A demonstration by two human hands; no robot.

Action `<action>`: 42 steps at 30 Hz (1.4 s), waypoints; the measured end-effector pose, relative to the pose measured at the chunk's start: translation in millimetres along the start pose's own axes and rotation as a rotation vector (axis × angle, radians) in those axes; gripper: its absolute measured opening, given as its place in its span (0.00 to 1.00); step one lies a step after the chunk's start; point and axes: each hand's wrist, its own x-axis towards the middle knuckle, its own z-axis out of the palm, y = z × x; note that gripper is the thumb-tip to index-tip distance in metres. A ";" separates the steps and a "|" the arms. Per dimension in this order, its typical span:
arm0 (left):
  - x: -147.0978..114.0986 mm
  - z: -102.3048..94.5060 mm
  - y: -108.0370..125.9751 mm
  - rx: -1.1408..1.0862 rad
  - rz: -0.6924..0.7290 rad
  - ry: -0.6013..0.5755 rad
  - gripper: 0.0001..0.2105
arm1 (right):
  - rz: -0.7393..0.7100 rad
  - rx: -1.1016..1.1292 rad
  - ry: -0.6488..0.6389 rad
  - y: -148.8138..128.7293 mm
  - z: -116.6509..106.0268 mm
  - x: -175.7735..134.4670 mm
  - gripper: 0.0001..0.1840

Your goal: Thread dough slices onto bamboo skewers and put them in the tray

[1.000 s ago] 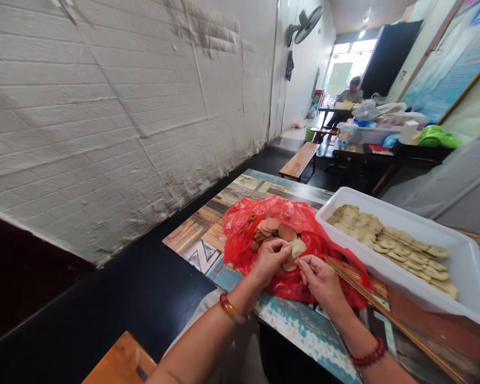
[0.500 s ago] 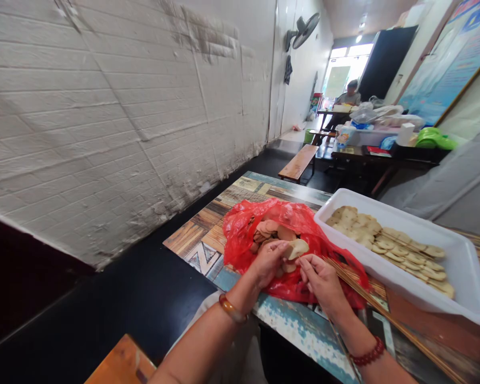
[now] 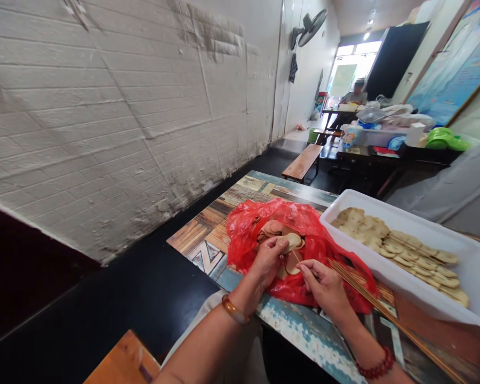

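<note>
My left hand (image 3: pixel 270 259) pinches a pale, thin round slice (image 3: pixel 291 242) over a red plastic bag (image 3: pixel 244 226). More round slices (image 3: pixel 272 228) lie in the bag's opening, some pinkish-tan. From the closed fingertips of my right hand (image 3: pixel 324 282), a thin wooden skewer (image 3: pixel 297 257) points up toward the held slice. Whether its tip touches the slice, I cannot tell. A bundle of bamboo skewers (image 3: pixel 400 322) lies beside my right hand, partly across the bag. On the right, a white plastic tray (image 3: pixel 404 210) holds rows of overlapping pale slices (image 3: pixel 414 256), apparently on skewers.
The bag and tray rest on a patchwork-patterned table (image 3: pixel 208 224). A brick-patterned wall (image 3: pixel 144 106) runs along the left. Further back are a wooden bench (image 3: pixel 303 161), a cluttered dark table (image 3: pixel 356 154) and a seated person (image 3: pixel 356 96). An orange-brown stool (image 3: pixel 122 362) stands at the lower left.
The view has swung slightly left, so everything sits further right. The slice in my left hand has turned, and the skewer end from my right hand now shows near it.
</note>
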 end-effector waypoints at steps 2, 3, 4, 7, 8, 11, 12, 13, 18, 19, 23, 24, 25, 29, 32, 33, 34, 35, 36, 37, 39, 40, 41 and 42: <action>0.2 -0.3 -0.9 0.026 0.006 0.009 0.19 | -0.002 -0.025 -0.001 -1.1 0.4 -1.1 0.19; 0.4 -0.3 -1.5 0.034 0.007 0.020 0.19 | -0.006 -0.031 -0.004 -1.5 0.8 -1.6 0.18; 0.6 -0.3 -2.2 0.039 0.009 0.035 0.19 | -0.012 -0.036 -0.006 -1.7 1.3 -2.0 0.17; 1.5 -1.0 -4.5 0.071 0.019 0.047 0.19 | -0.030 -0.061 0.010 -1.6 3.0 -2.9 0.16; 1.7 -1.4 -5.3 0.085 0.026 0.044 0.19 | -0.029 -0.073 0.020 -1.4 3.5 -3.1 0.17; 1.7 -2.5 -7.1 0.121 0.051 0.031 0.19 | -0.028 -0.109 0.036 -0.3 4.1 -3.9 0.17; 1.4 -2.5 -7.3 0.129 0.057 0.027 0.19 | -0.030 -0.117 0.035 0.2 4.2 -4.2 0.17; 0.9 -2.2 -7.2 0.136 0.061 0.023 0.19 | -0.033 -0.121 0.034 0.9 4.2 -4.4 0.17; -3.7 3.8 -3.4 0.157 0.055 -0.003 0.18 | -0.033 -0.102 0.041 4.3 4.7 -4.9 0.17; -4.8 5.5 -2.3 0.155 0.052 -0.012 0.19 | -0.034 -0.092 0.044 4.3 4.9 -4.8 0.17; -8.2 10.6 0.3 0.154 0.054 -0.054 0.19 | -0.039 -0.075 0.052 2.5 4.9 -3.7 0.17; -8.5 10.9 0.1 0.161 0.056 -0.065 0.19 | -0.036 -0.075 0.052 1.9 4.7 -3.3 0.17; -8.6 10.8 -0.5 0.169 0.059 -0.075 0.19 | -0.033 -0.074 0.052 1.4 4.6 -3.0 0.17; -7.5 7.8 -5.6 0.198 0.047 -0.105 0.19 | -0.021 -0.043 0.048 -0.3 3.9 -2.0 0.17; -6.8 5.4 -8.2 0.214 0.000 -0.147 0.18 | -0.015 -0.020 0.051 -1.2 3.2 -1.5 0.16; -6.9 4.9 -8.3 0.208 -0.014 -0.160 0.18 | -0.010 -0.015 0.050 -1.1 3.1 -1.2 0.16; -7.0 4.5 -8.1 0.197 -0.024 -0.173 0.18 | -0.004 -0.008 0.050 -0.8 2.9 -0.8 0.16; -7.2 4.3 -7.6 0.182 -0.030 -0.183 0.17 | 0.004 0.003 0.049 -0.3 2.8 -0.3 0.16; -7.3 4.2 -7.0 0.165 -0.031 -0.189 0.16 | 0.014 0.016 0.046 0.3 2.8 0.3 0.16; -7.3 4.2 -6.3 0.149 -0.029 -0.189 0.16 | 0.023 0.031 0.043 1.0 2.7 0.8 0.16; -7.0 4.1 -5.2 0.126 -0.018 -0.173 0.15 | 0.041 0.060 0.039 2.1 2.5 1.6 0.17; -6.7 4.0 -4.9 0.118 -0.015 -0.161 0.16 | 0.047 0.068 0.036 2.5 2.4 1.9 0.17; -6.4 3.8 -4.9 0.111 -0.016 -0.152 0.16 | 0.047 0.067 0.032 2.8 2.3 1.9 0.17; -6.2 3.6 -5.1 0.108 -0.018 -0.146 0.16 | 0.042 0.055 0.028 2.9 2.3 1.8 0.17</action>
